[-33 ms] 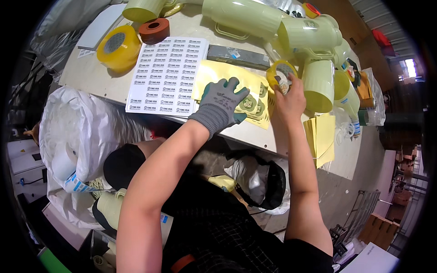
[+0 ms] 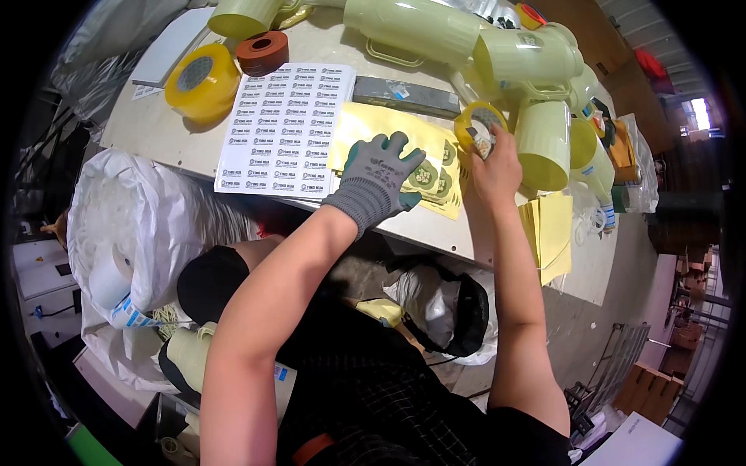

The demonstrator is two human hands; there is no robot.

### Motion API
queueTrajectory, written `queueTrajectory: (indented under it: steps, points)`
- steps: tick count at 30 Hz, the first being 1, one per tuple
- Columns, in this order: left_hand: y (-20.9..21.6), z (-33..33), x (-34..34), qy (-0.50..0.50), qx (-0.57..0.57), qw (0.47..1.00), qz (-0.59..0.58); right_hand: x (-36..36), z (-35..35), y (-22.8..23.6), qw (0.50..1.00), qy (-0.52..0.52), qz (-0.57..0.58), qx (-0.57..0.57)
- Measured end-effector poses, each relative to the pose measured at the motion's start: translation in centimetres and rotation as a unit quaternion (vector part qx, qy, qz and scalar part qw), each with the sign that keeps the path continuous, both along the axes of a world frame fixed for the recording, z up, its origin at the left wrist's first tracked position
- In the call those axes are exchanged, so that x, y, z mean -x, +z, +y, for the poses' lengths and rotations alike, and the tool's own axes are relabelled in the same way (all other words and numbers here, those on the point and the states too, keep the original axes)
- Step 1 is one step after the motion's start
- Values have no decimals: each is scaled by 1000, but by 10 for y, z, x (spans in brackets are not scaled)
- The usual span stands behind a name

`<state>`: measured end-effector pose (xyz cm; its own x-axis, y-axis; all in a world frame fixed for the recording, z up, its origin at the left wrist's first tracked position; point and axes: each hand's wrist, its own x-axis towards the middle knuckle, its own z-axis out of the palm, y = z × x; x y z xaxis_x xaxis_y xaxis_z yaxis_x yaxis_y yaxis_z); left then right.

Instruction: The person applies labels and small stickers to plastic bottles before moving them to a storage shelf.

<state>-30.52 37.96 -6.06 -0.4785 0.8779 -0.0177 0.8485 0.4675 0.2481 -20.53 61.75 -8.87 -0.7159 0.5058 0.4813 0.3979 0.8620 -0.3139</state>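
Note:
My left hand [image 2: 379, 175] wears a grey knit glove with green on its palm side. It rests with spread fingers on yellow sheets [image 2: 373, 120], beside rounded green stickers [image 2: 423, 177] at their right end. My bare right hand [image 2: 497, 171] is at the lower right rim of a yellow tape roll [image 2: 464, 124], thumb and forefinger bent toward each other. A small pale, speckled piece [image 2: 482, 145] shows at these fingertips, against the roll's core. What it is, I cannot make out.
White printed label sheets [image 2: 272, 128] lie left of the yellow ones, a grey metal bar [image 2: 408, 97] behind. Farther left are a large yellow tape roll [image 2: 202, 84] and a red-brown roll [image 2: 263, 53]. Pale green jugs [image 2: 412, 31] line the back and right. Folded yellow paper [image 2: 556, 233] lies near the front edge.

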Motion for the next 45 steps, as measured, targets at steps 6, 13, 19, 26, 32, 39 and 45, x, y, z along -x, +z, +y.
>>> queueTrajectory:
  steps: [6, 13, 19, 26, 32, 39, 45]
  points:
    - [-4, 2, -2, 34, -62, 996, -50, -6, -18, 17, 999, 5, 32, 10]
    - [-14, 11, 0, 40, -70, 996, -26, -25, -31, 6, 991, 30, -60, 120]
    - [-8, 17, 4, 34, -27, 998, -35, -25, -28, 2, 991, 93, -62, 72]
    - [-4, 17, 3, 33, -5, 999, -37, -11, -35, 1, 989, 133, -38, 42]
    - [-2, 20, 2, 34, 27, 998, -39, -7, -26, 6, 995, 85, -46, -29]
    - [0, 17, 3, 39, 19, 998, -46, -4, -28, 8, 987, 150, -59, -22]
    - [-6, 16, 14, 39, -18, 994, -96, -9, -24, 11, 992, 95, -72, -30]
